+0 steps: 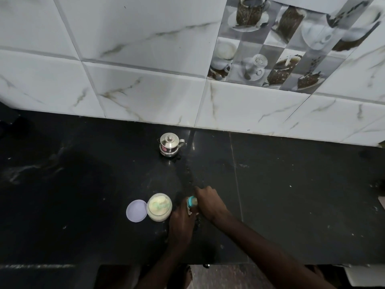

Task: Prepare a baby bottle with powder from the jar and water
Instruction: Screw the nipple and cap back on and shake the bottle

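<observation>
Left hand (180, 224) steadies the baby bottle (191, 202) on the table (291, 195); right hand (210, 203) has its grip round the teal top, likely twisting; open jar (159, 207) waits beside.

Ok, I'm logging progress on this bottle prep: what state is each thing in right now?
jar: open, upright, pale powder and a green scoop inside.
jar lid: off, lying flat left of the jar.
baby bottle: upright, held from both sides; contents hidden.
steel pot: lid on, untouched.
left hand: holds the bottle's body.
right hand: holds the bottle's top.
</observation>
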Tool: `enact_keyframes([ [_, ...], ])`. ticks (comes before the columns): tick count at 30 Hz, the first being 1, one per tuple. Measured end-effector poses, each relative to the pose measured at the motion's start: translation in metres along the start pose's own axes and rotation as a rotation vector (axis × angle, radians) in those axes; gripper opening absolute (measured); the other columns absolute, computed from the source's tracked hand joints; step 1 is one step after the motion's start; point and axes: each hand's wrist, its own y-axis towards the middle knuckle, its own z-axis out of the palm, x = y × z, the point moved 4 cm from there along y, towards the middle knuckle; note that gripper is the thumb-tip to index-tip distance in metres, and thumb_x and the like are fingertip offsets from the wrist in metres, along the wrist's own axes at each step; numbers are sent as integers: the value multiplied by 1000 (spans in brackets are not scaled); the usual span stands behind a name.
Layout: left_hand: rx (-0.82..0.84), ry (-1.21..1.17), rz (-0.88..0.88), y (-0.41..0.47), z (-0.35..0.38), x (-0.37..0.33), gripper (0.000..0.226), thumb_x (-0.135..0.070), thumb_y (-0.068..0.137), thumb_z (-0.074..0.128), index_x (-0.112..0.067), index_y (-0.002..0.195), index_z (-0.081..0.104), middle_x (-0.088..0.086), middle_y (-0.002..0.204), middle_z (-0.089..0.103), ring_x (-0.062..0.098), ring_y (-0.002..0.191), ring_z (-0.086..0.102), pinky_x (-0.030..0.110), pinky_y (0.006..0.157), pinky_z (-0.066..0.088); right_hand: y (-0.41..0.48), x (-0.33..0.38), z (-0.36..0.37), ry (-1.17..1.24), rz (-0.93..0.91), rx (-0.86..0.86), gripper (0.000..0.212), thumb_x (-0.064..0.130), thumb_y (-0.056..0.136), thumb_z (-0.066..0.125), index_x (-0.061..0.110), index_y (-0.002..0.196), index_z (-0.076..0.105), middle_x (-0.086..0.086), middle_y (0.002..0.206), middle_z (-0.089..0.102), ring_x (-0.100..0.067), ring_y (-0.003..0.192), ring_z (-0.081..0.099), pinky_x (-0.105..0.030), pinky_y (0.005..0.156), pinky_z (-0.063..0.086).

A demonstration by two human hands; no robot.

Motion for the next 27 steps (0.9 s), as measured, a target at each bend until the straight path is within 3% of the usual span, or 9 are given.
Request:
enact_keyframes([
  [3, -6, -27, -12, -2, -2, -6, 57, -57, 91, 47, -19, 129, 64, 5, 108, 76, 26, 95, 73, 42, 78, 60, -6, -1, 6, 38, 47, -42, 33, 20, 87, 71, 4, 112, 58, -21, 111, 67, -44, 101, 67, -44, 79, 53],
  [8, 30, 9, -25, -3, -1, -5, 45, -30, 87, 74, -21, 129, 62, 4, 115, 75, 27, 100, 73, 41, 83, 59, -8, -8, 3, 18, 89, 56, 44, 21, 91, 72, 3, 127, 53, -22, 121, 64, -43, 111, 65, -44, 85, 53],
  [11, 52, 11, -23, -1, -2, -8, 48, -28, 83, 80, -24, 127, 60, 0, 117, 74, 23, 102, 71, 39, 83, 59, -9, -38, -11, 68, 131, 73, 71, 21, 88, 74, 9, 148, 39, -22, 132, 60, -41, 118, 62, -44, 92, 52],
  [13, 66, 20, -23, -2, -4, -10, 50, -27, 83, 83, -23, 127, 60, 0, 120, 73, 21, 106, 71, 37, 86, 59, -11, -59, -12, 15, 167, 66, 89, 23, 84, 78, 18, 157, 28, -17, 147, 47, -38, 127, 56, -45, 98, 53],
  [16, 67, 24, -39, -3, -4, -8, 51, -26, 82, 84, -20, 127, 61, 1, 120, 73, 22, 106, 71, 35, 86, 60, -13, -72, 12, -44, 164, 202, 108, 28, 80, 85, 29, 163, 16, -13, 161, 25, -43, 141, 40, -53, 110, 47],
  [19, 77, 40, -23, -3, -4, -11, 53, -28, 82, 84, -22, 128, 59, 0, 122, 72, 20, 108, 70, 34, 87, 59, -16, -72, 32, -67, 159, 217, 93, 28, 87, 79, 34, 161, 23, -11, 163, 23, -41, 143, 39, -53, 111, 46],
  [24, 78, 125, 31, -4, -2, -8, 51, -33, 82, 84, -20, 126, 61, -1, 118, 73, 17, 103, 72, 28, 85, 58, -21, -62, 47, -46, 110, 135, 51, 32, 97, 64, 28, 145, 47, -7, 149, 43, -30, 126, 57, -43, 98, 53],
  [27, 81, 119, 59, -5, 1, -5, 48, -39, 83, 77, -23, 125, 61, -4, 111, 74, 14, 97, 73, 28, 81, 60, -21, -64, 43, 60, 142, 43, 43, 32, 98, 61, 22, 139, 51, -6, 142, 51, -24, 122, 59, -33, 94, 50],
])
